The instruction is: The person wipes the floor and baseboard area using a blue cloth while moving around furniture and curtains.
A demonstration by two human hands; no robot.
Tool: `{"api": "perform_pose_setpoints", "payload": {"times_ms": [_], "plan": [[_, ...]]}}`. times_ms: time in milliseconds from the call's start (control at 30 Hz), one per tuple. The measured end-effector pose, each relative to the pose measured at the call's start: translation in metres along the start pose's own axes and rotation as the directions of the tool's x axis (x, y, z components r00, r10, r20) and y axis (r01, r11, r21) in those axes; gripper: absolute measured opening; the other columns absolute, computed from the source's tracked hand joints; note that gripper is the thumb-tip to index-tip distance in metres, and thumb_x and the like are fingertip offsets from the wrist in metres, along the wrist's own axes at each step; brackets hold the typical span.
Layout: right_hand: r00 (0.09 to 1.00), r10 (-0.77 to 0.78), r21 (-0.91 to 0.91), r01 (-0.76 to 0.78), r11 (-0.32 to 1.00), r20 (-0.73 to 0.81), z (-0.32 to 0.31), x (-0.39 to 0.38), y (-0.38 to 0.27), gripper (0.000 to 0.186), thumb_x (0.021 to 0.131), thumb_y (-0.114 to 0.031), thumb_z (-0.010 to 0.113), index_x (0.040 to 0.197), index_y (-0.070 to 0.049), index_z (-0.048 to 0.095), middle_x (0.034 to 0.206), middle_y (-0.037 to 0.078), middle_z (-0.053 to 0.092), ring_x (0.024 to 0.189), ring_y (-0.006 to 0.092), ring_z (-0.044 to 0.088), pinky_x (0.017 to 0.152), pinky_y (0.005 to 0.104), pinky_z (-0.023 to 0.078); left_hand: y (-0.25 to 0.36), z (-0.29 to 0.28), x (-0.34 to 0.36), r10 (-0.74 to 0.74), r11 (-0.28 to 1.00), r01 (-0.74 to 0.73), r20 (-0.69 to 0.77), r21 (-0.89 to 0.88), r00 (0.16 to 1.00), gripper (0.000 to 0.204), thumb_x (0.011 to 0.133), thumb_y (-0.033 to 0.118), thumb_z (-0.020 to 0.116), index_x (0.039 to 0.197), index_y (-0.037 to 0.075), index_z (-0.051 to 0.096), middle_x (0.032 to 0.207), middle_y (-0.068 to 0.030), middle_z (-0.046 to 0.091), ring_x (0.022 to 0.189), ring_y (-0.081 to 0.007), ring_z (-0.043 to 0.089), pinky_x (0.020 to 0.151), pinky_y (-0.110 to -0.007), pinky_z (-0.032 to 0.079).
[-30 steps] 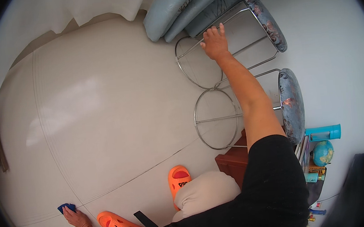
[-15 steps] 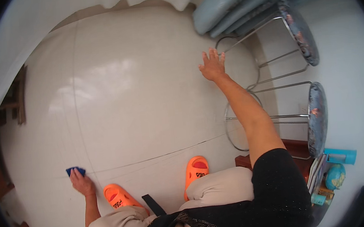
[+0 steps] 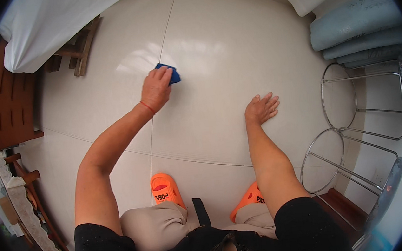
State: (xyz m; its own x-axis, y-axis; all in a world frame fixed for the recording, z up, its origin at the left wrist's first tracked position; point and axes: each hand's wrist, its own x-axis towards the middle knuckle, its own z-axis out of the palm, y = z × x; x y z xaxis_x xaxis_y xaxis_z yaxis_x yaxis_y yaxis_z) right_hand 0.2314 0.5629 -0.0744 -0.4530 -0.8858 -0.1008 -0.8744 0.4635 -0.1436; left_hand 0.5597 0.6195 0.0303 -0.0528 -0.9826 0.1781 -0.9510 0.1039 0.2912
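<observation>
My left hand [image 3: 156,87] stretches forward over the pale tiled floor [image 3: 209,110], its fingers closed on a folded blue cloth [image 3: 175,75]. The cloth is pressed to the floor beside a thin dark joint line, near a bright patch of reflected light. Part of it is hidden beneath the fingers. To the right, my right hand [image 3: 262,108] is palm down with its fingers spread and holds nothing. It looks to be resting on the tiles, though its contact with them is hard to see.
Two metal-legged stools [image 3: 351,78] lie tipped at the right wall, near rolled light-blue fabric [image 3: 360,24]. A white curtain [image 3: 65,22] hangs at the far left above dark wooden legs [image 3: 84,47]. Brown wooden furniture [image 3: 12,105] stands left. Orange slippers [image 3: 166,189] are on my feet.
My left hand has swept the blue cloth forward and right from beside my left foot. My right hand is now nearer my body, still spread. The view has turned left.
</observation>
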Motion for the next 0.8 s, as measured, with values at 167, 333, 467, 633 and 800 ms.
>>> {"api": "perform_pose_setpoints", "payload": {"times_ms": [167,333,467,633,800], "plan": [[0.996,-0.052,-0.095,0.046,0.994,-0.067,0.004,-0.005,-0.010,0.056,0.092,-0.036,0.040,0.139,-0.006,0.031,0.149,0.017,0.018,0.139,0.0317,0.011,0.112,0.0458,0.007,0.123,0.128,0.087,0.277,0.936,-0.297,-0.121,-0.191,0.953,0.039,0.071,0.004,0.058,0.110,0.006,0.055,0.119,-0.0101,0.051,0.110,-0.0292,0.047,0.084,-0.038,0.042],[0.987,-0.103,-0.119,0.088,0.989,-0.127,0.004,-0.005,-0.004,0.057,0.090,-0.030,0.043,0.137,-0.002,0.030,0.147,0.021,0.021,0.137,0.0357,0.014,0.110,0.0496,0.009,0.212,0.190,0.142,0.441,0.895,-0.439,0.004,-0.085,0.898,0.028,0.078,0.022,0.057,0.104,0.013,0.064,0.115,-0.0021,0.052,0.116,-0.0233,0.039,0.093,-0.040,0.033],[0.988,-0.099,-0.122,0.085,0.989,-0.120,0.013,-0.005,-0.003,0.056,0.090,-0.030,0.041,0.137,-0.001,0.031,0.146,0.023,0.023,0.136,0.0378,0.017,0.109,0.0518,0.012,0.151,0.185,0.186,0.156,0.988,-0.156,-0.071,-0.005,0.985,0.026,0.077,0.011,0.056,0.102,0.012,0.060,0.116,-0.0047,0.050,0.112,-0.0244,0.041,0.093,-0.042,0.033],[0.987,-0.083,-0.161,0.060,0.985,-0.138,0.012,0.003,0.002,0.058,0.090,-0.034,0.036,0.138,-0.003,0.029,0.147,0.022,0.020,0.137,0.0367,0.016,0.110,0.0516,0.012,0.011,0.140,0.150,-0.135,0.986,0.150,-0.173,0.073,0.976,0.033,0.074,0.007,0.056,0.107,0.010,0.055,0.115,-0.0068,0.050,0.109,-0.0276,0.044,0.086,-0.041,0.037],[0.992,-0.099,-0.170,0.084,0.982,-0.082,0.004,-0.010,-0.010,0.058,0.091,-0.034,0.035,0.139,-0.003,0.028,0.147,0.022,0.021,0.137,0.0362,0.017,0.109,0.0512,0.013,-0.142,0.045,-0.038,-0.337,0.883,0.351,-0.100,0.310,0.936,0.036,0.081,0.007,0.049,0.117,0.008,0.050,0.123,-0.0097,0.048,0.112,-0.0308,0.046,0.087,-0.042,0.044]]}}
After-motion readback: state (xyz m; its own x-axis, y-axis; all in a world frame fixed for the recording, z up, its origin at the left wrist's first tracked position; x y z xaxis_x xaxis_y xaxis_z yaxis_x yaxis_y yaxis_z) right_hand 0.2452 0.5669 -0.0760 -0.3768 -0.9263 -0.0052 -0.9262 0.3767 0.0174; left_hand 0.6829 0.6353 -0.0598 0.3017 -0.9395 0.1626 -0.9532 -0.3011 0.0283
